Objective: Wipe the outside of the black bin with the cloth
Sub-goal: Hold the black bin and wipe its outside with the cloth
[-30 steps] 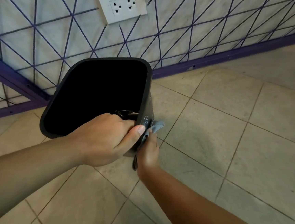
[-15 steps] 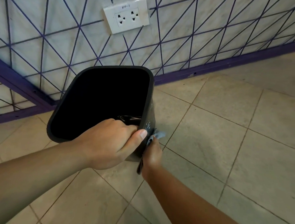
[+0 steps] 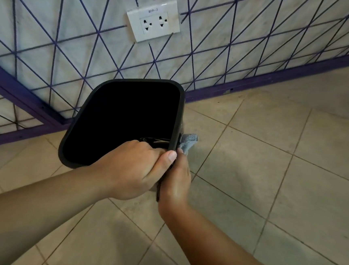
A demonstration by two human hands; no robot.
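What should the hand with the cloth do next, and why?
Probably slide the cloth further along the black bin's right outer wall: the left hand grips the rim, steadying it, while the right hand presses the cloth there, with most of that side seemingly unwiped.

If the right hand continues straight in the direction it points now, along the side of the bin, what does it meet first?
Probably nothing solid soon. The right hand presses the grey cloth against the black bin and points up along that wall. Beyond lies open air, then the patterned wall, though depth is unclear.
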